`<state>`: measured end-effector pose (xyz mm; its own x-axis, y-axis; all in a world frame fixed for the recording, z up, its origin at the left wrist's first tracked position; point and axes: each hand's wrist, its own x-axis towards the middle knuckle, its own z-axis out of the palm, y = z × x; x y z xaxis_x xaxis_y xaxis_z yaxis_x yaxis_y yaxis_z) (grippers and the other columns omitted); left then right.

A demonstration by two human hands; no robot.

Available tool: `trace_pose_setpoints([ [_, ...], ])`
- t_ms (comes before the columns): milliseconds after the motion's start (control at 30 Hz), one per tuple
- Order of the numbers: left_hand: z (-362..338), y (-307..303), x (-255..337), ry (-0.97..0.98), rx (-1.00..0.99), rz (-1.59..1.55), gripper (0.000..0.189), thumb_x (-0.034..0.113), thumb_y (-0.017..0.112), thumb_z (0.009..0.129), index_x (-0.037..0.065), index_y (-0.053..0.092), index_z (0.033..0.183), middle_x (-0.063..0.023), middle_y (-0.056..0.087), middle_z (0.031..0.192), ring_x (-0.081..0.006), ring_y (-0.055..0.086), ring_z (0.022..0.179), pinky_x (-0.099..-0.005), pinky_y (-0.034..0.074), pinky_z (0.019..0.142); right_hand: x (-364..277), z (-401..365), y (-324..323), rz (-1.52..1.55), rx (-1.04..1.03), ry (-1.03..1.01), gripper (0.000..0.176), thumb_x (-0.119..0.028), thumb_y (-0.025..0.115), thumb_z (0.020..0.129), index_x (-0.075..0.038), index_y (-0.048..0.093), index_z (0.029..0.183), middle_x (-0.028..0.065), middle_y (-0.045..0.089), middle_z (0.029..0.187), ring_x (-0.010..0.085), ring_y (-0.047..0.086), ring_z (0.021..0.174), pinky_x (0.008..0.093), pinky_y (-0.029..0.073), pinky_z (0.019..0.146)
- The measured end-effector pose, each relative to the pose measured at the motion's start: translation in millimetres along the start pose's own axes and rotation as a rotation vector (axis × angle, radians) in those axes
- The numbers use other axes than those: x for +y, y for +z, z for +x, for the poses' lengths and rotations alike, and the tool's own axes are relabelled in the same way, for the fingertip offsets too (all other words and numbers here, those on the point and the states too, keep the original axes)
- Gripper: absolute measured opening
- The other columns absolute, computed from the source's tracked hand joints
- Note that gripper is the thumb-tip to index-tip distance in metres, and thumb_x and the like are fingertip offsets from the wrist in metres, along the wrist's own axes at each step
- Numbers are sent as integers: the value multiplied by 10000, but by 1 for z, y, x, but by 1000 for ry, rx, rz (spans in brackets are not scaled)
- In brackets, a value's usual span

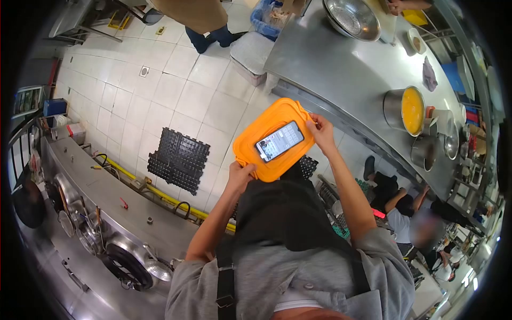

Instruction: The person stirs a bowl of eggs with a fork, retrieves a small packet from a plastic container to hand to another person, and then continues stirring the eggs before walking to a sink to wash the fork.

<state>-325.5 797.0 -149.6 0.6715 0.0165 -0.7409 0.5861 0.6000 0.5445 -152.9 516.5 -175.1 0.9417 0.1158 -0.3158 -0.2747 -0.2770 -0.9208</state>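
Observation:
An orange plastic lid (pixel 246 140), rounded and rectangular with clips at its ends, is held up in front of my body. My left hand (pixel 242 177) grips its lower left corner, thumb on top. At the opposite upper right end, my right hand (pixel 321 133) is closed on the edge. Lying on the lid is a smartphone (pixel 279 141) with its screen lit, and neither hand touches it. The underside of the lid is hidden, along with the fingers beneath it.
A steel table (pixel 330 64) at right bears a pot of yellow liquid (pixel 412 111) and metal bowls (pixel 352 20). Stoves (pixel 101 186) line the left. A black mat (pixel 180 160) lies on the tiles. One person (pixel 194 16) stands ahead; another (pixel 400 218) is low at right.

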Motion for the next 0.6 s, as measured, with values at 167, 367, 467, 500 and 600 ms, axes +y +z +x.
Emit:
trace_pose_setpoints([
  [167,82,14,-30,38,17,-175,225,-22,615,835,-9,614,1059,-86,676,968,-201,687,784,-316,575,605,41,34,7,555,267,255,406,-240,636,957,25,588,1260,58,684,1014,167,637,898,312,521,774],
  [367,195,69,-75,98,-55,-310,255,-17,621,842,18,592,1093,-91,667,1022,-236,691,852,-401,599,680,160,-52,-33,8,206,384,436,-314,663,916,27,619,1184,142,690,1004,259,665,872,365,533,756],
  [467,235,107,-82,101,-21,-317,275,-20,621,835,36,588,1102,-91,662,1023,-258,688,887,-437,602,709,209,-140,-78,-504,108,175,352,-282,682,859,21,662,1038,235,677,982,367,667,893,393,530,770],
  [500,248,119,-82,105,-24,-333,282,-19,621,834,40,586,1107,-92,660,1028,-266,686,901,-444,603,711,229,-172,-95,-542,99,224,326,-269,676,850,3,673,1030,224,681,954,370,670,878,397,533,768],
  [600,283,152,-81,126,-3,-375,291,-14,621,828,52,579,1108,-92,654,1021,-291,684,905,-471,609,685,247,-244,-151,-596,-24,606,287,-292,667,849,-51,715,999,181,708,871,338,693,837,402,536,764],
])
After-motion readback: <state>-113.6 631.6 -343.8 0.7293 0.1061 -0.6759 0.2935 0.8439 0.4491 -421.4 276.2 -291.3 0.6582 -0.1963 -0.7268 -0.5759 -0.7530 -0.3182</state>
